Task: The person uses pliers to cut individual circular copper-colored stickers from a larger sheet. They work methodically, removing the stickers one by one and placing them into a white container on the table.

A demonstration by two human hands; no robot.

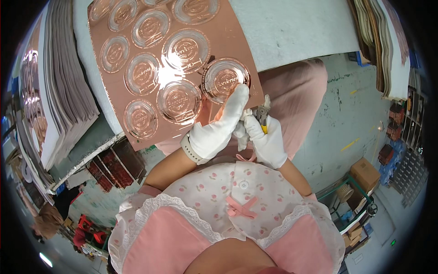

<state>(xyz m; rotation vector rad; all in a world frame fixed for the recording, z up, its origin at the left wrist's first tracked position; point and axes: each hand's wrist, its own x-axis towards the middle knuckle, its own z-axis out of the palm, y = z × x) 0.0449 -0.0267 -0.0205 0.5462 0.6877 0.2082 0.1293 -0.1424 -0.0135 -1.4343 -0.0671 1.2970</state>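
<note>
A shiny copper-coloured sheet with rows of embossed round medallions lies tilted before me. My left hand, in a white glove, holds it by the near right corner. One long finger or the thumb lies over the corner medallion; the other fingers are partly hidden at the sheet's edge. My right hand, also gloved, is closed around small pliers or cutters with a yellow-marked handle. The tool's head points up, just off the sheet's corner. The two hands are close together, and the tool's lower part is hidden in the right glove.
The sheet rests partly on a white-topped table. Tall stacks of sheets stand at the left and far right. A green-framed cart with a cardboard box is at the lower right. My knee is under the table edge.
</note>
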